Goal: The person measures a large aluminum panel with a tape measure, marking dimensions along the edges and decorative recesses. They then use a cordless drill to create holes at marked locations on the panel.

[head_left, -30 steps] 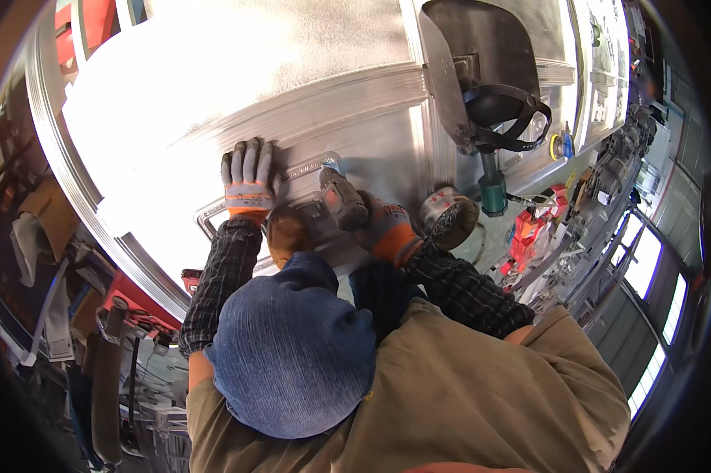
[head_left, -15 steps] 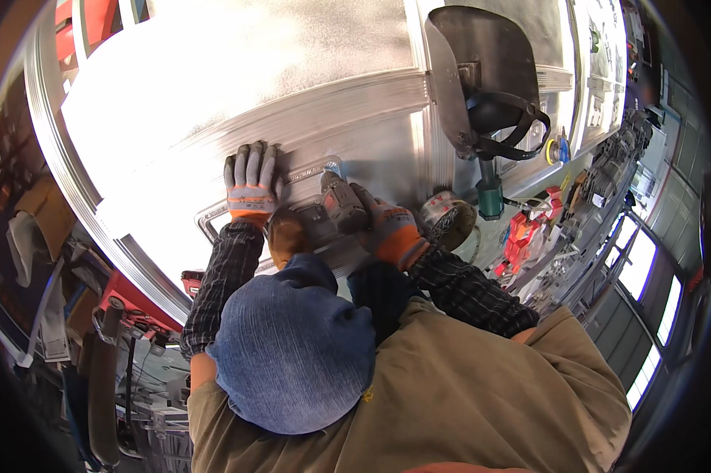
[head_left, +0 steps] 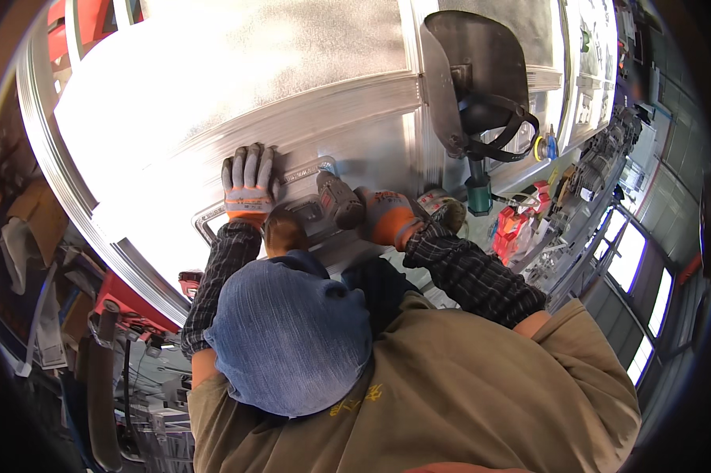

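My left hand (head_left: 249,183), in a grey and orange work glove, lies flat on a shiny metal panel (head_left: 340,98) with its fingers stretched out. Dark plaid covers both forearms. In my right hand (head_left: 387,217), gloved alike, is a cordless drill (head_left: 341,203) with a dark body. Its front end points away from me, over one end of a long rounded slot (head_left: 308,169) in the metal. What its tip touches is too small to make out. Blue denim (head_left: 292,339) and a brown rounded shape (head_left: 284,234) hide part of the panel nearest me.
A black welding helmet (head_left: 489,71) rests on the metal at the far right, with a green-ended tool (head_left: 478,197) beside it. A round roll or can (head_left: 442,209) stands by my right wrist. Red packages (head_left: 513,229) and clutter lie further right. A cardboard box (head_left: 36,209) is at left.
The view has shifted slightly, so the helmet and panel appear a little further left. My left hand stays flat on the metal, and my right hand still grips the drill by the slot.
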Motion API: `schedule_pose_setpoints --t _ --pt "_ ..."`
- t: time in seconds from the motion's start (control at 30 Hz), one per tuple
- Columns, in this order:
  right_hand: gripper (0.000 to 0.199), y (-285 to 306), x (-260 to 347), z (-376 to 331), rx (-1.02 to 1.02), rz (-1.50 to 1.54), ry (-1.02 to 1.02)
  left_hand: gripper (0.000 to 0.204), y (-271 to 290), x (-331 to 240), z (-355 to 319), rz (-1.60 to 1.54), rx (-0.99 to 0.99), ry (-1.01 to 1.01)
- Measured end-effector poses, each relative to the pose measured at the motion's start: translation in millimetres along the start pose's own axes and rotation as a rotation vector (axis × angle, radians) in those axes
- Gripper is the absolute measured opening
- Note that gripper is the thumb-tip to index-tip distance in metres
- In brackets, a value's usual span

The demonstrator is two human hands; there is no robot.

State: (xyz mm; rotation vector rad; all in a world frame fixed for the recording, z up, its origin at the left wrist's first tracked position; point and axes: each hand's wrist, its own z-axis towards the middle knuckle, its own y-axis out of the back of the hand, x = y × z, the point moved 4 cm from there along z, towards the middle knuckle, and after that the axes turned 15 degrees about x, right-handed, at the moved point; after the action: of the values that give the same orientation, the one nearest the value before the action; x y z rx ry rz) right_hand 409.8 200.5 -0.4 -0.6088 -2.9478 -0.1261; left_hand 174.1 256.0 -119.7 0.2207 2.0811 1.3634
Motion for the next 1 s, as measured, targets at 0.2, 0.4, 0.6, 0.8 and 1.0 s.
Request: schedule_pose_setpoints --t 0.2,0.4,0.6,0.8,1.0 --pt "0.058 13.7 6.7 -2.1 0.103 -0.073 -0.086 0.071 -3.0 1.0 -2.1 -0.016 0.002 -0.002" --pt "0.06 17.9 6.7 0.2 0.147 -0.128 -0.095 0.07 -3.0 1.0 -0.9 -0.01 0.012 -0.007" --pt "0.057 23.9 12.8 -2.4 0.155 -0.16 -0.113 0.069 -0.5 -0.3 1.1 -0.018 -0.017 -0.013" --pt "0.049 18.7 7.5 4.7 0.089 -0.146 -0.093 0.066 0.1 0.1 0.8 -0.024 -0.038 -0.025" --pt "0.049 21.8 9.7 0.6 0.076 -0.12 -0.058 0.068 -3.5 1.0 0.1 -0.011 -0.031 -0.026"
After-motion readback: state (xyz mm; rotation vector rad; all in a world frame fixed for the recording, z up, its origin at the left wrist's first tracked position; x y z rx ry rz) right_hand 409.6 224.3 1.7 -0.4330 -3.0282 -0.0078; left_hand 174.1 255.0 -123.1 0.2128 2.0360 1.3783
